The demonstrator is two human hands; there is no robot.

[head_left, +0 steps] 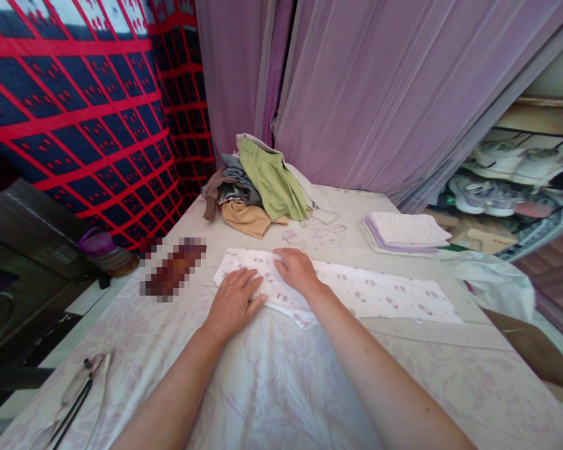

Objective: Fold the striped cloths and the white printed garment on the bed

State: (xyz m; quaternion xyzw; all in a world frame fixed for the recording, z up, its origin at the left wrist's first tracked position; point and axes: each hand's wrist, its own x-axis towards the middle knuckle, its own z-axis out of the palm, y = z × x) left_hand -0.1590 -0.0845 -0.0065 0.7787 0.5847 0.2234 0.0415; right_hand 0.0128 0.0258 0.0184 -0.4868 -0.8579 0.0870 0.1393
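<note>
White pants (pixel 389 294) with small print lie lengthwise across the floral sheet (pixel 272 387), mid-view, long strip running from left of center out to the right. Left end wider, with a bit of fabric sticking out at the near edge, under the right forearm.

Left hand (pixel 234 300): palm down on the left end of the pants, fingers spread a little, thumb out toward the right, pinching nothing. Right hand (pixel 298 269): palm down on the pants just right of the left one, near the far edge, fingers out flat and pointing left, close together, no pinch seen. Hands near each other, not touching.

Behind the hands, a loose clothes pile (pixel 237 187): green shorts (pixel 272 178) on top, tan item (pixel 246 219) at the front, darker pieces at left. Right of the pile, well apart, a folded stack (pixel 403 231), white over lilac.

Left of the pants, a dark red thing (pixel 171 272), pixelated, can't tell what. Glasses (pixel 82 387) near left corner, with dark cord-like strips. Jar (pixel 107 253) with purple lid beyond the left edge. Purple curtain (pixel 347 94) at back; shoes (pixel 488 197) on a rack at right; white bag (pixel 502 281) below.
</note>
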